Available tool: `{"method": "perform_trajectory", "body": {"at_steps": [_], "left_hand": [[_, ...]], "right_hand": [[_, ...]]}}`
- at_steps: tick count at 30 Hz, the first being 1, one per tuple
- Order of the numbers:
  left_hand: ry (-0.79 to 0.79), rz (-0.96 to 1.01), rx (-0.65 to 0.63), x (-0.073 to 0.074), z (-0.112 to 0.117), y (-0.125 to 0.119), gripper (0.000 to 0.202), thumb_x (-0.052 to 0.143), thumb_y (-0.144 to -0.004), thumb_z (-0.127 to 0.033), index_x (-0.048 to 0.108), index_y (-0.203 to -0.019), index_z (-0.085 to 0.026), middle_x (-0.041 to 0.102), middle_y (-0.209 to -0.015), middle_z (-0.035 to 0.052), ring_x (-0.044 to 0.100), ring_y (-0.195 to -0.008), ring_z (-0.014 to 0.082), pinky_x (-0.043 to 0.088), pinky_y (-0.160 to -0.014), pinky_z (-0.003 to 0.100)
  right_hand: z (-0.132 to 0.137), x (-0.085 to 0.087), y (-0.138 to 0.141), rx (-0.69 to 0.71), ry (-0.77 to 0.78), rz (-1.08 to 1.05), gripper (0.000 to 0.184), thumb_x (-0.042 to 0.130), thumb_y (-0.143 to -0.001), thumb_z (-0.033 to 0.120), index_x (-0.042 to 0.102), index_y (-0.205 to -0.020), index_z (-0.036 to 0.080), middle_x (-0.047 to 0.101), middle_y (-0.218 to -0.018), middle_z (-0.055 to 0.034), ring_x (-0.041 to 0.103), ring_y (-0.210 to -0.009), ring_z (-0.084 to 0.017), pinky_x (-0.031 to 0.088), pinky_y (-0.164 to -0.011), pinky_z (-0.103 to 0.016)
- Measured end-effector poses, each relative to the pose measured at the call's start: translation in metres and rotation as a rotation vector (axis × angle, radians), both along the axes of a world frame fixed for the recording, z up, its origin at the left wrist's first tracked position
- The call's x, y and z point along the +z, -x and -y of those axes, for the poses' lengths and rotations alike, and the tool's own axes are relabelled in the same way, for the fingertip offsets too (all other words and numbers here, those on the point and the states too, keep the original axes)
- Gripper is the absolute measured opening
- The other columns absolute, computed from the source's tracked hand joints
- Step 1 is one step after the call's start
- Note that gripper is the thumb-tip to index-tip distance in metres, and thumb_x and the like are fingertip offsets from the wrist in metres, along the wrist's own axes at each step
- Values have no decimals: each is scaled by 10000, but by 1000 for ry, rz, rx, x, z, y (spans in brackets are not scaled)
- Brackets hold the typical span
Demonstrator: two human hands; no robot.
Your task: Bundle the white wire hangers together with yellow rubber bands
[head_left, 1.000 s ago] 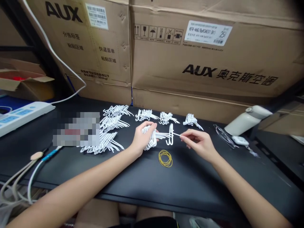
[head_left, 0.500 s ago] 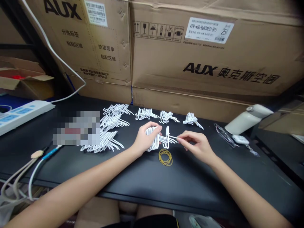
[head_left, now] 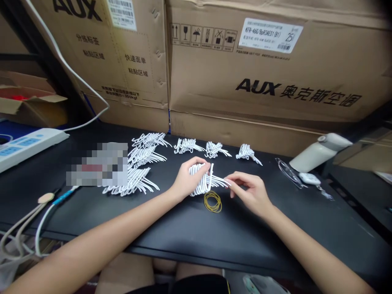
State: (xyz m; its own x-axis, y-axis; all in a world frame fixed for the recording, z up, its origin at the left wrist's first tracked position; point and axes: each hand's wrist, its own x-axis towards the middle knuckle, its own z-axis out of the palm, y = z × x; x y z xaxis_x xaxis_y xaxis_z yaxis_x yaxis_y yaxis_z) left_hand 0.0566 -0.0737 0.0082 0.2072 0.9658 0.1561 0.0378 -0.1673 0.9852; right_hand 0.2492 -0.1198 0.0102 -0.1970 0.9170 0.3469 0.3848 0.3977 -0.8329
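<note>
My left hand (head_left: 190, 177) is closed around a bundle of white wire hooks (head_left: 200, 183), their bent ends in the palm and their straight ends pointing right. One white hook (head_left: 211, 175) stands at the bundle's right side, against the others. My right hand (head_left: 248, 188) is closed in a pinch at the straight tips, seemingly on that hook's end. Just below the bundle a loose coil of yellow rubber bands (head_left: 212, 202) lies on the black table (head_left: 196, 237).
Several piles of white hooks (head_left: 139, 181) lie left and behind my hands. To the right are a white bottle (head_left: 318, 153), glasses (head_left: 288, 173) and a white case (head_left: 309, 179). A power strip (head_left: 30, 147) is at left; large cardboard boxes (head_left: 260, 118) stand behind.
My right hand has moved a little left, and the single hook has slid left from a gap up against the bundle. My left hand has stayed nearly in place.
</note>
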Motion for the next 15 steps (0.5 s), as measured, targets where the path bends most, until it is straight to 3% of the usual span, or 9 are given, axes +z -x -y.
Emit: {"method": "perform_trajectory", "body": {"at_steps": [4,7,10,15], "left_hand": [[-29,-17,0,-1,-1,0,213,622,-766,-372,631,-795,-161,645,-699,0,584,-632,130,457,-599,214],[-26,-10,-28,-4,-1,-1,233,623,-766,-394,621,-800,-163,642,-700,-1,576,-613,125,456,-595,217],[-73,-46,-7,-6,-1,-1,247,619,-769,-408,627,-801,-163,642,-717,4,581,-646,132,459,-627,223],[-129,-99,3,-8,-2,0,269,611,-775,-423,643,-827,-161,650,-770,22,583,-695,148,464,-667,241]], "right_hand": [[-5,2,1,-46,198,-134,254,651,-772,422,655,-740,170,635,-611,-19,569,-453,-127,486,-489,-268],[-6,2,2,-73,264,-186,284,687,-728,443,656,-717,161,645,-588,-25,596,-472,-147,510,-522,-284],[-3,3,2,-95,192,-109,246,658,-767,412,667,-734,168,659,-618,-31,625,-563,-167,516,-596,-294],[6,5,5,-151,-101,200,167,582,-841,340,654,-775,204,657,-703,-33,588,-655,-178,473,-699,-330]]}}
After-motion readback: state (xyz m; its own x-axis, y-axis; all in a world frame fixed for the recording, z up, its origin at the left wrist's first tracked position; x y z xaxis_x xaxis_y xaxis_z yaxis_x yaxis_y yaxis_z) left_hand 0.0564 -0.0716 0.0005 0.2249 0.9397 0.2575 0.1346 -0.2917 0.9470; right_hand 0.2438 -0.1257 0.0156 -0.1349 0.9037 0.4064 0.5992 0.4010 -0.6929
